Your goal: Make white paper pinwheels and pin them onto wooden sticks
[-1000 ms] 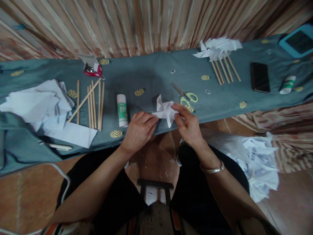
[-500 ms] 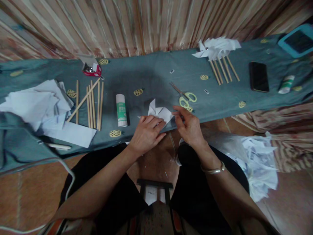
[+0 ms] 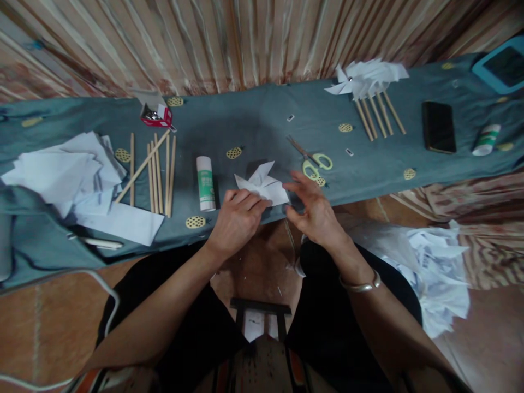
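A folded white paper pinwheel lies at the near edge of the grey-green cloth. My left hand rests on its lower left part, fingers curled and pressing it down. My right hand hovers just to its right, fingers spread and holding nothing. A white and green glue stick lies left of the paper. Yellow-handled scissors lie just beyond my right hand.
Wooden sticks and a heap of white paper lie at the left. A small red box sits behind them. Finished pinwheels on sticks, a black phone, a second glue stick and a blue tablet are at the right. Paper scraps fill a bag by my right knee.
The pinwheel came down from between both hands onto the cloth and shifted left. My right hand let go and opened; my left hand now presses the paper.
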{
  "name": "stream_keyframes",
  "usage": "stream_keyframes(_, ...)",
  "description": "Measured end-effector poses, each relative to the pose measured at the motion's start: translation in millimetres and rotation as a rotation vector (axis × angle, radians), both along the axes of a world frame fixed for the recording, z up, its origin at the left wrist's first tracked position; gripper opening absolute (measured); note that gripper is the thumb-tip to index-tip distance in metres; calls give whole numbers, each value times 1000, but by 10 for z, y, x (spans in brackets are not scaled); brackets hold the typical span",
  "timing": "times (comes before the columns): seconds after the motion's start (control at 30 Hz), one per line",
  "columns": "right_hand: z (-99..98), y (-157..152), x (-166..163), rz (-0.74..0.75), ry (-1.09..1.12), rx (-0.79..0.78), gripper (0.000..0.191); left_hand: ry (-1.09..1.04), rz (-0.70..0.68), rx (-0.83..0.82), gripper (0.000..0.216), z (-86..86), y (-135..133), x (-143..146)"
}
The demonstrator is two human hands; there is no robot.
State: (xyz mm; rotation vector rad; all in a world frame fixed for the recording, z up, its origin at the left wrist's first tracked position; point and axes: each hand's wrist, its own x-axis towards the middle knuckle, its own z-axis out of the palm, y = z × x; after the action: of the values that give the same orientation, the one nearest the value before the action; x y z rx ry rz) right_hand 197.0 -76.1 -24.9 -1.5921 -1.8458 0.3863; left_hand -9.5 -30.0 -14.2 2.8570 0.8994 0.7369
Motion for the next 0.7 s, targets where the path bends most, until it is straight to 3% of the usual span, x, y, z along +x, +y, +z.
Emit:
stream_keyframes(0.5,87,35,-17,76,175,-83,8,-22,-32,20,21,-26,-16,-115)
stream_keyframes(0.7,66,63,-53,73,196,-103,6,9,-49,-12,22,-50,-29,-116)
